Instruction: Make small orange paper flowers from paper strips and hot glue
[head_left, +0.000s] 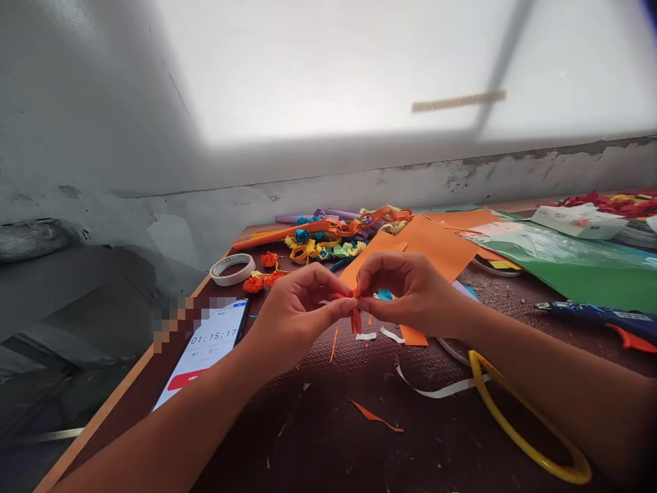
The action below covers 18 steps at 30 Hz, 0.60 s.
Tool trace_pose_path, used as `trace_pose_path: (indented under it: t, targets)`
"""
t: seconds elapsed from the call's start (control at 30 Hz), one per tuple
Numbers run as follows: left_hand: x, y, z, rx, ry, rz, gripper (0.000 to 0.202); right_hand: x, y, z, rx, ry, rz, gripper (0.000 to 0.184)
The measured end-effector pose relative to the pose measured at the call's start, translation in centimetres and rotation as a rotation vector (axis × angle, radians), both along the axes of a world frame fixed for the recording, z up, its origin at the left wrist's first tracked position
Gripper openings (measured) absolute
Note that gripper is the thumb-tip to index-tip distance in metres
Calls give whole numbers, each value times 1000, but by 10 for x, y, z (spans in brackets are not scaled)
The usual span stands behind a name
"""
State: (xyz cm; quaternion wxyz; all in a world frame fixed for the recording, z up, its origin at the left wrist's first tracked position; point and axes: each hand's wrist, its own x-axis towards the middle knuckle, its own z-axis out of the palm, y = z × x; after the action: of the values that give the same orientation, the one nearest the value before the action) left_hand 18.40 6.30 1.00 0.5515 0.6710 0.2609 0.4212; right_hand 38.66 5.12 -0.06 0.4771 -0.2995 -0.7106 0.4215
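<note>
Over the middle of the table, my left hand [308, 298] and my right hand [410, 291] meet at the fingertips. Both pinch a small piece of orange paper [356, 320], which hangs in narrow folds below the fingers. Its upper part is mostly hidden by my fingertips. Behind my left hand lie crumpled orange paper flowers [254, 283]. Orange paper sheets [431, 246] spread out behind my right hand. White paper strips [393, 335] and a thin orange scrap [376, 416] rest on the table beneath.
On the left are a roll of tape [232, 270] and a phone [213, 342] showing a timer, near the table's edge. Colourful paper flowers and rolls [328, 236] pile up at the back. A yellow ring [528, 431], a dark blue tool [590, 315] and green sheets [580, 267] lie right.
</note>
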Motion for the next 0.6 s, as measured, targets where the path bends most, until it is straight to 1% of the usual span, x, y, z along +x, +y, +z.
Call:
trace_pose_path:
  t: [0.1,0.27,0.4,0.5,0.6]
  targets:
    - [0,0,1,19,4,8,17,1,0,0,15,14,12,14]
    - [0,-1,4,17,5,-55,14,2,-1,1,9,-5,28,13]
    - [-3,0,1,-47,29,-154,16,3,-2,2,3,-55,55,13]
    - [-5,2,-1,-83,41,-221,15,4,-3,4,-38,-97,106,14]
    - [-6,2,-2,-104,69,-258,16,5,-3,5,-86,-109,160,15]
